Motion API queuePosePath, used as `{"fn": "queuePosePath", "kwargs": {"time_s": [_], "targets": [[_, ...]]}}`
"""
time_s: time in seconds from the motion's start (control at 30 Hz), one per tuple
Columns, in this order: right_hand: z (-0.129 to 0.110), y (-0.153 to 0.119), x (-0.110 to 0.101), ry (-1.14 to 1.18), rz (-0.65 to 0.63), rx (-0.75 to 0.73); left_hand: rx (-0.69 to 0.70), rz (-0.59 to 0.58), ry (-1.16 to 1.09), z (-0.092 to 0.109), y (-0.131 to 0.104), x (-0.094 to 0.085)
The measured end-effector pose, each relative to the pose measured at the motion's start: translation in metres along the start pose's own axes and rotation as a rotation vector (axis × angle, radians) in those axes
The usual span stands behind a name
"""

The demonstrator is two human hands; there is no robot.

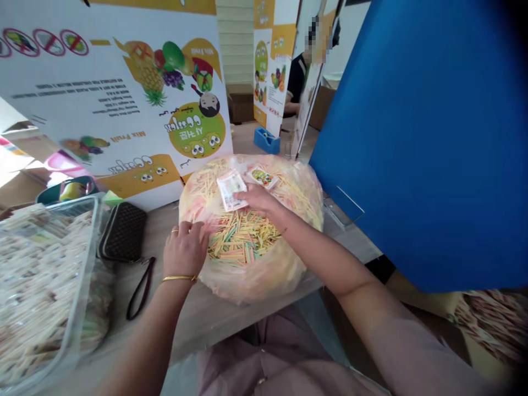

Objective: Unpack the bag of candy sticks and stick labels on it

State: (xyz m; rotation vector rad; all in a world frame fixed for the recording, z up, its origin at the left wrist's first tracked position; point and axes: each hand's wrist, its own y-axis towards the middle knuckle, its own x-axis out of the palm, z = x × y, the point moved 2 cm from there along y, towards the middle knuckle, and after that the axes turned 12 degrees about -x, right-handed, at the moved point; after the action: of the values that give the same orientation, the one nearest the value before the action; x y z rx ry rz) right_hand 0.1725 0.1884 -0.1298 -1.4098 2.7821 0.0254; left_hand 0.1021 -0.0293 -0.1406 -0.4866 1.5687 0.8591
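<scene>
A large clear plastic bag [247,283] stands on the table, its mouth spread wide. Inside lie many thin candy sticks [243,236] in yellow, pink and green. My right hand [259,199] reaches over the bag and pinches a small printed packet [231,190] between thumb and fingers. Just beyond that hand, another printed packet [262,177] with a fruit picture rests on the bag's far side. With curled fingers, my left hand [185,247] grips the bag's left edge.
Left of the bag are a black purse [122,232] with a wrist strap and a clear tub [84,275] full of packets. Printed cartons [136,132] stand behind. A blue tape dispenser [267,141], a blue panel [412,148] and another person [297,77] are beyond and right.
</scene>
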Motion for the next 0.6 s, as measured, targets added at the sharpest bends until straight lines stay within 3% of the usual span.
{"fn": "queuePosePath", "kwargs": {"time_s": [0.17,0.27,0.33,0.43,0.53,0.6], "targets": [[0.0,0.022,0.023,-0.286,-0.115,0.049,-0.009,0.075,-0.064,-0.022,0.008,0.022],[0.004,0.032,0.025,-0.343,-0.089,0.025,0.051,0.175,-0.159,-0.024,0.002,0.021],[0.007,0.039,0.021,-0.263,-0.073,0.013,0.133,0.237,-0.25,-0.016,-0.003,0.015],[0.009,0.047,0.009,-0.172,-0.005,-0.027,0.292,0.232,-0.387,0.005,-0.001,0.008],[0.005,0.051,0.0,-0.31,0.054,-0.07,0.363,0.166,-0.412,0.026,0.012,0.013],[0.0,0.051,-0.002,-0.414,0.006,-0.081,0.354,0.103,-0.374,0.038,0.023,0.023]]}}
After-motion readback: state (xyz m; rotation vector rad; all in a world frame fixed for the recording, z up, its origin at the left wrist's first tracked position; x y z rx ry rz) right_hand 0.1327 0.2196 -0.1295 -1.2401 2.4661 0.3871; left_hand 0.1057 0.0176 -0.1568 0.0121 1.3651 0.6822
